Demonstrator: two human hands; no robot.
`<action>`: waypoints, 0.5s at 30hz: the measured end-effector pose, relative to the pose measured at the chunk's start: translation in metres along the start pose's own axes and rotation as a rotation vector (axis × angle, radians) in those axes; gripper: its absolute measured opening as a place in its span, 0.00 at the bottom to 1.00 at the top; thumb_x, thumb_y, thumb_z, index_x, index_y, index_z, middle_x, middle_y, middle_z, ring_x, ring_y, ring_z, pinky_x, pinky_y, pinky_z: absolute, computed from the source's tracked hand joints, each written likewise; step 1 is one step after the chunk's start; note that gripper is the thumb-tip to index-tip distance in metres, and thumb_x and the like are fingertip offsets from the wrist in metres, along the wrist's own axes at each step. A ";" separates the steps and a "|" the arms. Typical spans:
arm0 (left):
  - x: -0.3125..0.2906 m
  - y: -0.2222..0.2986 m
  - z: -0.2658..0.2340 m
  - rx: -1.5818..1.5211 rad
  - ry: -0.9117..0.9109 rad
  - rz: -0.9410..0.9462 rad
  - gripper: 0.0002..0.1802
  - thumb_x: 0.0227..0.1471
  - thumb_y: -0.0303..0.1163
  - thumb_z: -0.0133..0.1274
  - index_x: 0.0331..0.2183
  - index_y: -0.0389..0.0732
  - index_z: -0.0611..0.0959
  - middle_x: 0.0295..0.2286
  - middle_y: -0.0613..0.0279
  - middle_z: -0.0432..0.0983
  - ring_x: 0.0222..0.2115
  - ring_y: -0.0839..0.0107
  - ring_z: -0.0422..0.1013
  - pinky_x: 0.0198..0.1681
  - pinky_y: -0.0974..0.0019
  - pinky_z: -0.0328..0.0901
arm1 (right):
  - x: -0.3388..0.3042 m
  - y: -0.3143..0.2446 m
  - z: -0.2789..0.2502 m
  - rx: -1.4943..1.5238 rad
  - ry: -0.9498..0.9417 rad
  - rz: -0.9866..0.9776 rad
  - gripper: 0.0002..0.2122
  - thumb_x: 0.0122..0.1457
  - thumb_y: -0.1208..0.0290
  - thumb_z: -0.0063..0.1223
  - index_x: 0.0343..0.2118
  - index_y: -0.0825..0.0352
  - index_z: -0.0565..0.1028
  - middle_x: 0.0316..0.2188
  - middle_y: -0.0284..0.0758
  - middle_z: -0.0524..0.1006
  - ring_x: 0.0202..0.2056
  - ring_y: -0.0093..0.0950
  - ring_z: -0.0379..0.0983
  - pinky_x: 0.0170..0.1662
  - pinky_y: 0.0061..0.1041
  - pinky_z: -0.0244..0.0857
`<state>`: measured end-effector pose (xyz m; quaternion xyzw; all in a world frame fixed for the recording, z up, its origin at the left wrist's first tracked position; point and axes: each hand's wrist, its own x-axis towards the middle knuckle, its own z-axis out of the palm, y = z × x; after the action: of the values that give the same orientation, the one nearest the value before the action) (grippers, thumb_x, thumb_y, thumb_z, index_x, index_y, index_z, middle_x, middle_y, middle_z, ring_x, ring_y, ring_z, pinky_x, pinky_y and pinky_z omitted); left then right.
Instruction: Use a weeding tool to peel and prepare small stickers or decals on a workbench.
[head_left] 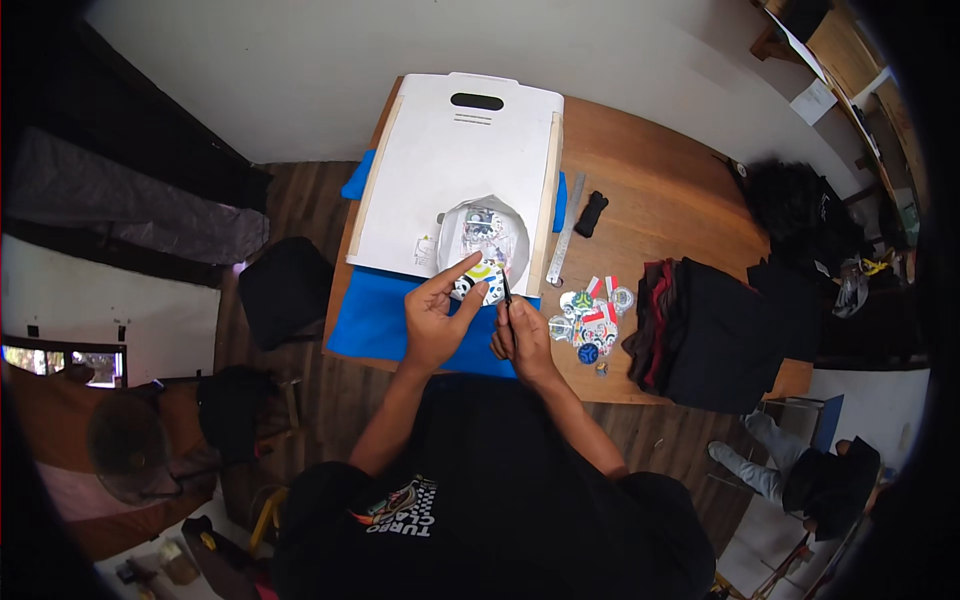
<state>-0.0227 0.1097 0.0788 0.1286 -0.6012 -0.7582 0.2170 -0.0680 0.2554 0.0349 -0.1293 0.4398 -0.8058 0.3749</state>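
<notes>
My left hand (437,318) pinches a white sheet piece (480,284) printed with round yellow, blue and black designs between thumb and fingers. My right hand (527,340) is closed around a slim dark cutting tool (507,297) that looks like scissors. Its tip meets the right edge of the printed piece. Just beyond both hands, a round whitish container (518,225) holds more printed cut pieces (483,224). It stands on the near part of a large white board (420,160). Part of its near rim is hidden by the printed piece.
Right of the board lie a metal ruler (566,235), a black bundled cord (592,213) and a pile of round cut-outs and scraps (597,318). Folded dark clothes (725,335) cover the table's right end. Blue cloth (375,315) lies beneath the board. Another person (830,485) sits at lower right.
</notes>
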 end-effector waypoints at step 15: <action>0.016 -0.032 -0.006 -0.070 0.120 0.003 0.21 0.54 0.14 0.55 0.51 0.24 0.75 0.43 0.49 0.78 0.44 0.73 0.73 0.49 0.71 0.68 | 0.038 0.002 -0.014 -0.196 0.160 -0.003 0.13 0.69 0.63 0.46 0.46 0.68 0.71 0.20 0.22 0.62 0.21 0.12 0.56 0.25 0.14 0.53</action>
<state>-0.0392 0.1026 0.0475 0.1652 -0.5606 -0.7693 0.2579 -0.1008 0.2357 0.0209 -0.1016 0.5448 -0.7672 0.3229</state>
